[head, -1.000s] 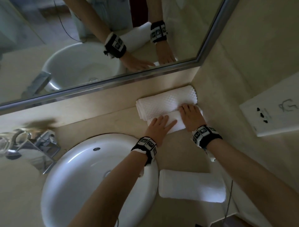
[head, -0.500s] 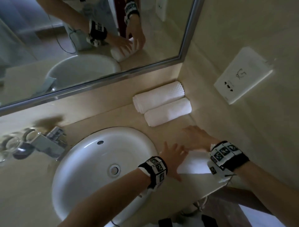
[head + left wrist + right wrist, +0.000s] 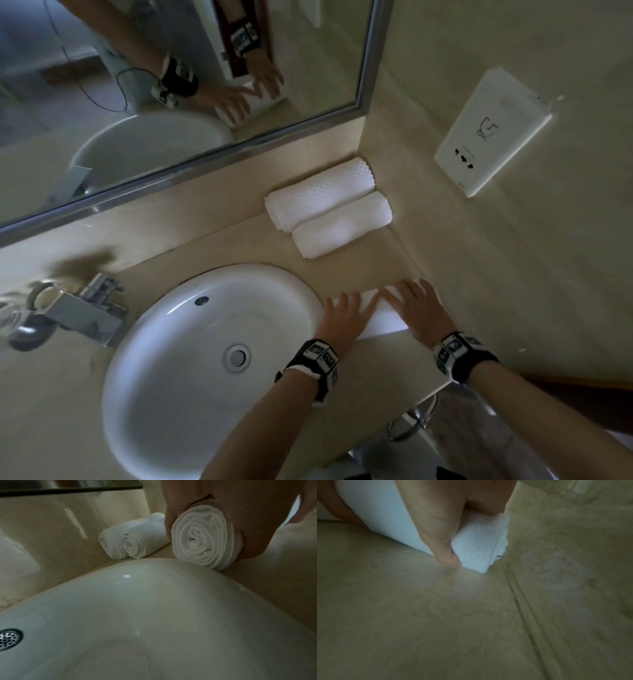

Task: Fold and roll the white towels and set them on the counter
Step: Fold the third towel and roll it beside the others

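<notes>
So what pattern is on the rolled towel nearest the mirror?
A white waffle-like bumpy weave on that towel; the head view shows it best.

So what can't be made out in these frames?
- Head view: the left hand and right hand cover much of the third rolled towel.
- Right wrist view: motion blur smears the counter; the thumb hides part of the towel's end.
- Left wrist view: the sink rim hides the counter under the two placed rolls.
- Head view: the faucet is blurred.
</notes>
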Tool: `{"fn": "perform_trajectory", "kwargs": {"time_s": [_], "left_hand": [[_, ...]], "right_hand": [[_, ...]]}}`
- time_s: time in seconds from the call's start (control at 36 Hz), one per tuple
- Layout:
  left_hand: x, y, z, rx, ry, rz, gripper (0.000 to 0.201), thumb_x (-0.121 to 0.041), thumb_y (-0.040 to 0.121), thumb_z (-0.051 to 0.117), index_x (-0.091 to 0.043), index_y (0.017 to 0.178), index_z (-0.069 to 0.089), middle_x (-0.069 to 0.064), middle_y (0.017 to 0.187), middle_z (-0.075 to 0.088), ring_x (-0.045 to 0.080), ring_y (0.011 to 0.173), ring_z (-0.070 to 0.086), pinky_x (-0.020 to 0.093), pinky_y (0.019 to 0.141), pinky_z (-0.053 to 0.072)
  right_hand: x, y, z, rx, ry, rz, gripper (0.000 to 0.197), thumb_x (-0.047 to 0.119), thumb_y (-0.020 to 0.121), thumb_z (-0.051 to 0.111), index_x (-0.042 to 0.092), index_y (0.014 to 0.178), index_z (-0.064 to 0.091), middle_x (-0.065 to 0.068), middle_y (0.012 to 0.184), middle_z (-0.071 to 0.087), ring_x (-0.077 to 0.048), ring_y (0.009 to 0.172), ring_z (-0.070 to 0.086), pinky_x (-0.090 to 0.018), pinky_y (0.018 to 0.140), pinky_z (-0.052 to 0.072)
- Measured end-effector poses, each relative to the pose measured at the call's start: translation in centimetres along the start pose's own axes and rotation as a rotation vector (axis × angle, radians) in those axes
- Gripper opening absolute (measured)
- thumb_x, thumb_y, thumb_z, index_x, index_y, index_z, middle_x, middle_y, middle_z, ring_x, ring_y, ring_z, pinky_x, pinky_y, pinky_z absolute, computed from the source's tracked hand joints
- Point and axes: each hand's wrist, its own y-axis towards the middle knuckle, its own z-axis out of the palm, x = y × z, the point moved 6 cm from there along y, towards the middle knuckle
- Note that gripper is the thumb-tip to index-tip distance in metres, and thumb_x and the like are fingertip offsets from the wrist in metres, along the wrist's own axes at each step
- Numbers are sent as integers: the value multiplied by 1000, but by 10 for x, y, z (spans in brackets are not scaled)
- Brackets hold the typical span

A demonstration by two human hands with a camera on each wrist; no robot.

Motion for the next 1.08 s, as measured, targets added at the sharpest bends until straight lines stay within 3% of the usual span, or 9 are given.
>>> {"fn": "perform_trajectory", "kwargs": {"time_s": [0.19, 0.39, 0.56, 0.69, 0.81, 0.86, 0.92, 1.0, 1.08], "left_hand": [[35, 39, -15, -82, 0, -120, 75, -22, 74, 73, -24, 139, 36, 12, 109, 62, 30, 84, 62, 43, 65, 53], [72, 73, -22, -174, -39, -223, 70, -23, 76, 71, -22, 138, 39, 14, 108, 64, 31, 94, 63, 49, 79, 53], [77, 80, -12, -153, -66, -274, 53, -17, 87, 43, -21, 140, 41, 17, 111, 62, 32, 95, 62, 52, 82, 52], [83, 75, -14, -159, -244, -260, 89, -31, 66, 73, -24, 144, 31, 13, 126, 49, 33, 109, 53, 54, 89, 48], [99, 53, -26, -391, -706, -379, 91, -64, 77, 56, -23, 148, 17, 1, 150, 19, 21, 137, 19, 41, 113, 19], [122, 33, -34, -620, -1065, -647, 80, -57, 83, 56, -18, 145, 23, 1, 148, 24, 17, 134, 24, 34, 111, 23], [132, 24, -21, -723, -1587, -922, 73, -53, 89, 53, -19, 146, 23, -1, 147, 27, 17, 134, 30, 35, 111, 29], [113, 41, -1, -553, -2343, -1050, 70, -70, 83, 45, -28, 138, 43, -1, 139, 47, 20, 124, 47, 40, 109, 35], [99, 51, 11, -461, -2433, -1127, 89, -89, 60, 47, -35, 132, 51, -1, 127, 58, 24, 113, 56, 44, 103, 43]], "right_hand": [[-20, 58, -23, -68, -19, 16, 78, -2, 61, 52, 20, 134, 41, -20, 114, 61, -37, 108, 60, -53, 98, 45], [-35, 118, -41, -112, -16, 9, 79, -2, 56, 79, 17, 127, 50, -23, 114, 58, -40, 101, 60, -51, 94, 49], [-43, 143, -40, -203, -60, -35, 72, -2, 51, 79, 16, 119, 63, -22, 111, 55, -39, 95, 62, -51, 90, 51], [-43, 142, -37, -300, 20, -29, 84, -1, 54, 82, 20, 130, 51, -19, 120, 52, -37, 108, 55, -50, 99, 45], [-46, 125, -41, -290, 192, 27, 100, -4, 61, 71, 25, 148, 29, -20, 144, 35, -38, 132, 34, -49, 111, 33], [-50, 115, -40, -270, 318, 94, 103, 3, 67, 67, 27, 152, 14, -17, 153, 19, -35, 139, 19, -45, 114, 24], [-54, 103, -36, -246, 458, 196, 108, 5, 68, 67, 30, 152, 4, -11, 155, 9, -31, 140, 13, -42, 114, 26], [-61, 88, -39, -330, 613, 308, 101, 4, 69, 64, 25, 150, 8, -7, 153, 12, -30, 141, 18, -41, 108, 38], [-62, 76, -40, -432, 745, 376, 92, -3, 70, 60, 22, 147, 16, -7, 149, 21, -29, 138, 28, -40, 103, 42]]}}
